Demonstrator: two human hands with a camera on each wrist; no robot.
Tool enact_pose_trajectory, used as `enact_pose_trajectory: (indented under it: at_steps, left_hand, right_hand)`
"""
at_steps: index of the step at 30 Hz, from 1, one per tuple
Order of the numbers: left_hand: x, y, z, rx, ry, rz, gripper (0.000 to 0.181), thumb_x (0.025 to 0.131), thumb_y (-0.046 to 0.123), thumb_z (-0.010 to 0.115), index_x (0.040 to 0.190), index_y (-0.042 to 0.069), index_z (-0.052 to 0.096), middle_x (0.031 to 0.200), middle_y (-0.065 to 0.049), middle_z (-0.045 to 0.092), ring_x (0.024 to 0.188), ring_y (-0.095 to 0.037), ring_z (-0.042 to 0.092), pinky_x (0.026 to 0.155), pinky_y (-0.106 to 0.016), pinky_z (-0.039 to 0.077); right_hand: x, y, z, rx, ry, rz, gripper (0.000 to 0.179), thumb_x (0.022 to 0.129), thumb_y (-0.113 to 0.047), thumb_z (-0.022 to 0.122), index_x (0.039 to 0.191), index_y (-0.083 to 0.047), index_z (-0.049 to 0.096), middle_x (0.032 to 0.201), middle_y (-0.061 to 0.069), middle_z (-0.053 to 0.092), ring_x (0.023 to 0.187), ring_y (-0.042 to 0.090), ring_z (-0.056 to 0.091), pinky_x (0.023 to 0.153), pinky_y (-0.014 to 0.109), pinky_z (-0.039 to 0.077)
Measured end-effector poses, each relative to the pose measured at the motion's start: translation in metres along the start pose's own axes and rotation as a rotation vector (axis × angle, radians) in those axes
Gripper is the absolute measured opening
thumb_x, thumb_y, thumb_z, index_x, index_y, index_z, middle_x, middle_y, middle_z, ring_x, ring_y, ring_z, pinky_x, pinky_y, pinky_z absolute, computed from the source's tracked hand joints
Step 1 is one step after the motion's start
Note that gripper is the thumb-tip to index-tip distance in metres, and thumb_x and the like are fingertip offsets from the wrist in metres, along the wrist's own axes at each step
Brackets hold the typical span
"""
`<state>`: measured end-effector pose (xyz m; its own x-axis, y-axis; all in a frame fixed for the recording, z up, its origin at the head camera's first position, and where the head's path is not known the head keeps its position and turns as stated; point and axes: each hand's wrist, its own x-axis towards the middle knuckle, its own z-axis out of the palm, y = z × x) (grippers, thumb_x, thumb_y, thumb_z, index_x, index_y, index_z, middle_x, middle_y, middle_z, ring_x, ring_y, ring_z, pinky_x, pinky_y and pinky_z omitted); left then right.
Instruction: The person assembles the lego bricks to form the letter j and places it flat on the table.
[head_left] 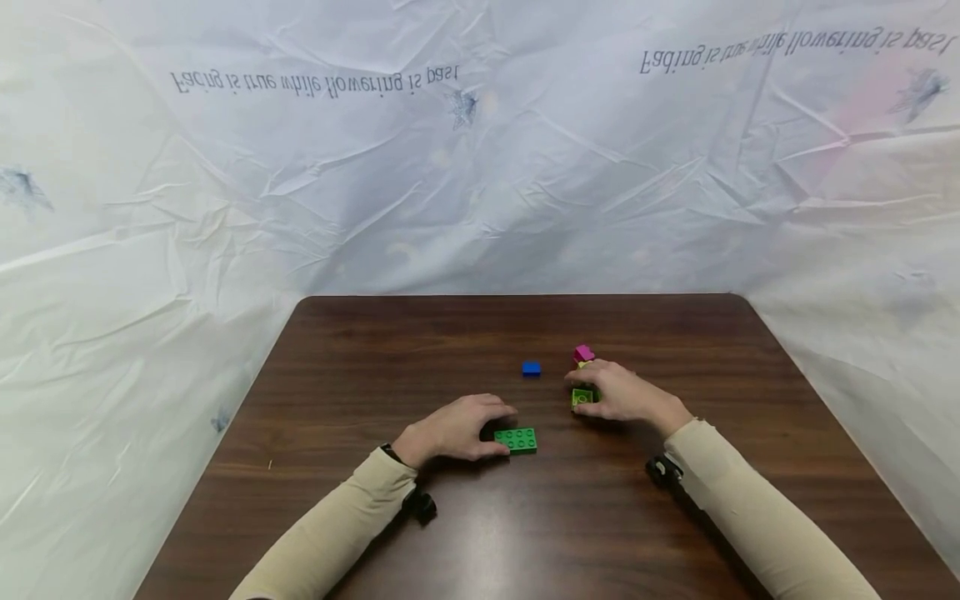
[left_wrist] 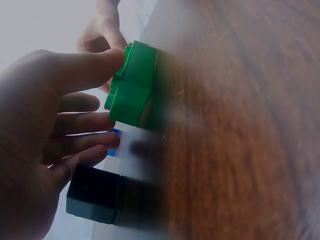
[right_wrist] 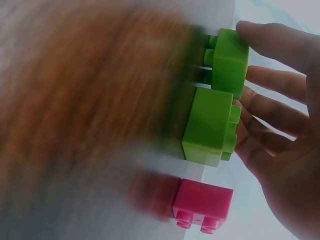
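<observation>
The table (head_left: 360,358) looks like smooth, glossy wood. On it sit shiny plastic bricks (head_left: 517,440); behind it hangs crinkled, plastic-looking sheeting (head_left: 480,192).

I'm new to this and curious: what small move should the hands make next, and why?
I'd guess the right hand should close on the upside-down lime block to turn it over: its hollow underside faces up, its studs point toward the table, and the thumb is at its edge. The green block by the left hand sits studs up.
</observation>
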<state>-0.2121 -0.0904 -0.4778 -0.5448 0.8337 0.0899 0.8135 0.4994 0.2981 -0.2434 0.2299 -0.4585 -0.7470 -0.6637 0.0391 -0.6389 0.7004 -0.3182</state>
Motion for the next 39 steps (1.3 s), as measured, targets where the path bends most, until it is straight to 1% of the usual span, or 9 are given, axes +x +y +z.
enact_pose_trajectory:
  at_steps: [3,11,21,26,32,39]
  left_hand:
    - [0.0005,0.0009,-0.0002,0.007,-0.002,0.008,0.055,0.09,0.046,0.067,0.132,0.012,0.059,0.123,0.001,0.062,0.112,-0.011,0.059,0.097,-0.028,0.048]
    - [0.0013,0.0025,0.001,0.028,-0.011,0.026,0.05,0.09,0.047,0.067,0.127,0.013,0.063,0.119,0.002,0.063,0.108,-0.01,0.06,0.093,-0.027,0.049]
    - [0.0025,0.0034,0.0032,0.065,-0.023,0.038,0.046,0.089,0.046,0.068,0.123,0.014,0.066,0.112,0.003,0.064,0.1,-0.008,0.06,0.089,-0.025,0.05]
    - [0.0027,0.0027,0.0044,0.062,-0.032,0.039,0.043,0.09,0.044,0.067,0.121,0.014,0.068,0.109,0.004,0.065,0.098,-0.007,0.061,0.087,-0.024,0.051]
    - [0.003,0.0033,0.0035,0.054,-0.036,0.04,0.04,0.09,0.043,0.067,0.118,0.014,0.069,0.107,0.004,0.065,0.096,-0.006,0.062,0.085,-0.023,0.051]
    - [0.0032,0.0049,0.0029,0.052,-0.041,0.02,0.039,0.09,0.043,0.068,0.118,0.015,0.069,0.107,0.004,0.066,0.096,-0.006,0.062,0.085,-0.023,0.051]
  right_hand:
    - [0.0011,0.0001,-0.0003,-0.005,-0.024,0.008,0.047,0.088,-0.032,0.072,0.126,-0.005,0.064,0.124,0.01,0.065,0.119,0.03,0.058,0.096,0.049,0.048]
    - [0.0014,-0.002,-0.0008,0.013,-0.086,0.061,0.047,0.088,-0.034,0.072,0.123,-0.003,0.066,0.119,0.011,0.067,0.107,0.026,0.064,0.087,0.044,0.054]
    - [0.0042,-0.0023,-0.0028,0.011,-0.112,0.067,0.041,0.086,-0.034,0.074,0.115,-0.006,0.07,0.109,0.005,0.07,0.097,0.017,0.065,0.08,0.036,0.055]
    - [0.0061,-0.0022,-0.0049,0.017,-0.127,0.071,0.038,0.086,-0.035,0.075,0.113,-0.009,0.072,0.108,0.003,0.07,0.095,0.015,0.064,0.077,0.034,0.054]
    - [0.007,-0.0011,-0.0066,0.012,-0.121,0.054,0.037,0.085,-0.036,0.076,0.111,-0.01,0.073,0.107,0.002,0.07,0.093,0.013,0.063,0.076,0.033,0.054]
    - [0.0074,0.0013,-0.0048,0.023,-0.095,0.038,0.039,0.085,-0.037,0.076,0.112,-0.01,0.072,0.106,0.002,0.069,0.091,0.011,0.063,0.076,0.033,0.054]
